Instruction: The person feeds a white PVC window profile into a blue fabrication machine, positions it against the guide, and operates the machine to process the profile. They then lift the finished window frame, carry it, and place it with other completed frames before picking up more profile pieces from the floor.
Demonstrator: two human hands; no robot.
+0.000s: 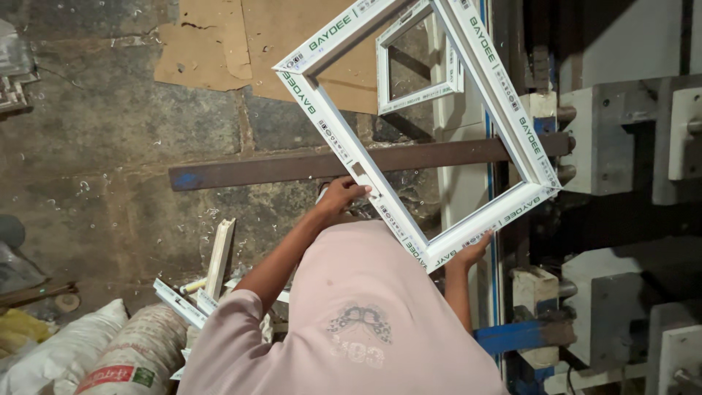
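My left hand [342,196] has its fingers curled shut on the left rail of the white window frame [504,102], and my right hand [475,250] grips its lower corner; the frame top is cut off. A smaller frame [418,95] shows through it. One rusty steel bar [278,168] crosses the floor. Two sacks [110,355] lie lower left, one with a red-green label.

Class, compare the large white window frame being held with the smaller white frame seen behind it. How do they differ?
The large frame is gripped by the left hand and right hand; the small frame is touched by neither. The large frame is tilted like a diamond; the small frame sits straighter. Both are white, four-sided profile frames.
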